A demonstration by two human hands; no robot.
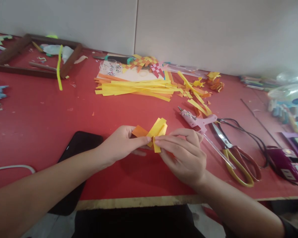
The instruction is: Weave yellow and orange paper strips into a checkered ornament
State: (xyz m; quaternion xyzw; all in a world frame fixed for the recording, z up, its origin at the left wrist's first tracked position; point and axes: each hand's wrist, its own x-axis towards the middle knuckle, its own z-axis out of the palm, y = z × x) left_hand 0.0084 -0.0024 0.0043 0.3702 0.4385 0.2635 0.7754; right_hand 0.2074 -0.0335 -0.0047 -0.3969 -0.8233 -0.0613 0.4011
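Yellow and orange paper strips [158, 127], folded across one another, are held between my two hands above the table's front part. My left hand [123, 142] is closed, its thumb and fingers pinching the orange and yellow strips from the left. From the right, my right hand [185, 152] pinches a short yellow strip end with thumb and fingertips. Part of the folded piece is hidden behind my fingers. Behind my hands lies a pile of long yellow strips [136, 86] with orange ones among them.
A pink glue gun [196, 122] and open scissors [234, 158] lie right of my hands. A black phone [76, 148] rests under my left forearm. At the back are a brown wooden frame [12, 68] and woven paper pieces [144, 62] on the red table [39, 129].
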